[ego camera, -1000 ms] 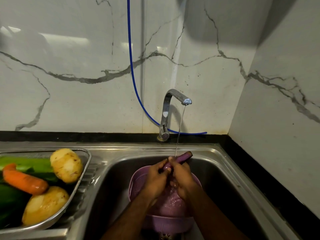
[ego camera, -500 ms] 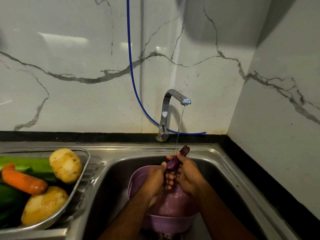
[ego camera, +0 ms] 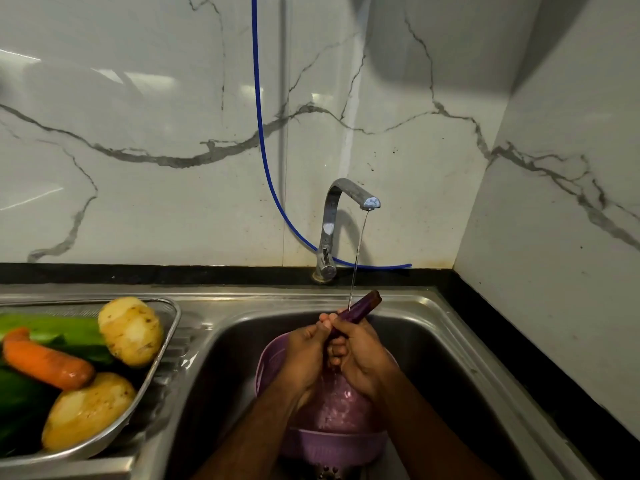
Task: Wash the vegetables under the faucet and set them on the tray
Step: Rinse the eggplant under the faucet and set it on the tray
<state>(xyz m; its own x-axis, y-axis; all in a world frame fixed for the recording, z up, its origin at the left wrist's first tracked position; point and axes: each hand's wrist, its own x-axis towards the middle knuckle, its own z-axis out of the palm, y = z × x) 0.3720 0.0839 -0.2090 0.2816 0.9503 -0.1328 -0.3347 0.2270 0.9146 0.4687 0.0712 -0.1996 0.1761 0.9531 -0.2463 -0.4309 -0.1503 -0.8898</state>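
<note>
While thin stream from faucet [ego camera: 349, 202] runs, we now hold eggplant [ego camera: 358, 305] steeper than second ago, tip raised into water. Left hand [ego camera: 306, 351] and right hand [ego camera: 360, 355] both closed around its lower part, over purple colander [ego camera: 334, 441] in sink [ego camera: 450, 341]. Rinse still under way, we judge. Left of sink, tray [ego camera: 162, 355] holds two potatoes [ego camera: 131, 329], carrot [ego camera: 46, 363], green vegetables [ego camera: 59, 329].
</note>
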